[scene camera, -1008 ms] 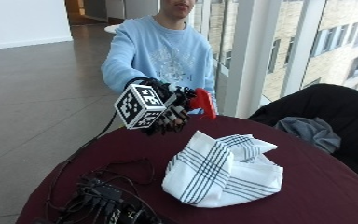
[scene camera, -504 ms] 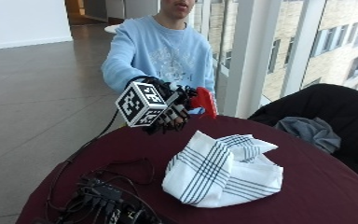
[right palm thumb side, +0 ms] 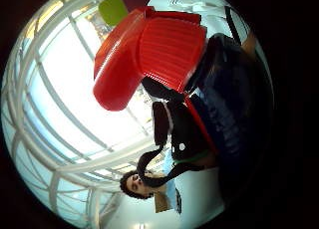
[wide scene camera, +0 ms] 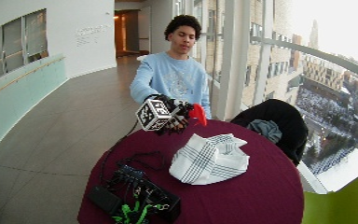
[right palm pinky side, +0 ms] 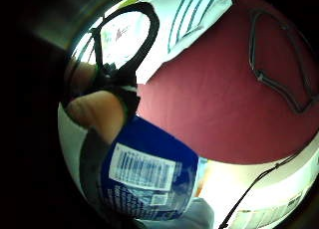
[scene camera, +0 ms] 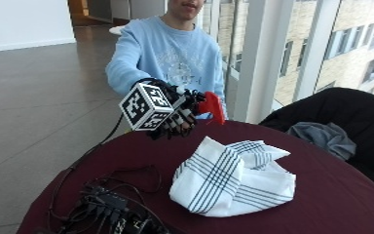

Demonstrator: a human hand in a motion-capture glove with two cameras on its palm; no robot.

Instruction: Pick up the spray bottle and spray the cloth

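Observation:
My gloved right hand (scene camera: 177,116) grips a spray bottle above the far side of the round table (scene camera: 329,195). Its red spray head (scene camera: 212,106) points toward the white cloth with dark stripes (scene camera: 232,178), which lies crumpled mid-table, below and in front of the nozzle. The thumb side palm view is filled by the red head (right palm thumb side: 149,52) with gloved fingers (right palm thumb side: 224,99) around the neck. The little finger side palm view shows the bottle's blue labelled body (right palm pinky side: 147,171) against the palm, and the cloth (right palm pinky side: 192,20) on the maroon table (right palm pinky side: 219,99). From the wide outside view, hand (wide scene camera: 176,116), red head (wide scene camera: 197,113) and cloth (wide scene camera: 210,158) are apart.
A tangle of black cables and a box of electronics (scene camera: 109,207) lies at the table's near left. A black chair with a grey garment (scene camera: 323,136) stands to the right. A green chair (wide scene camera: 347,205) is near the window. A cable loop (right palm pinky side: 279,64) lies on the table.

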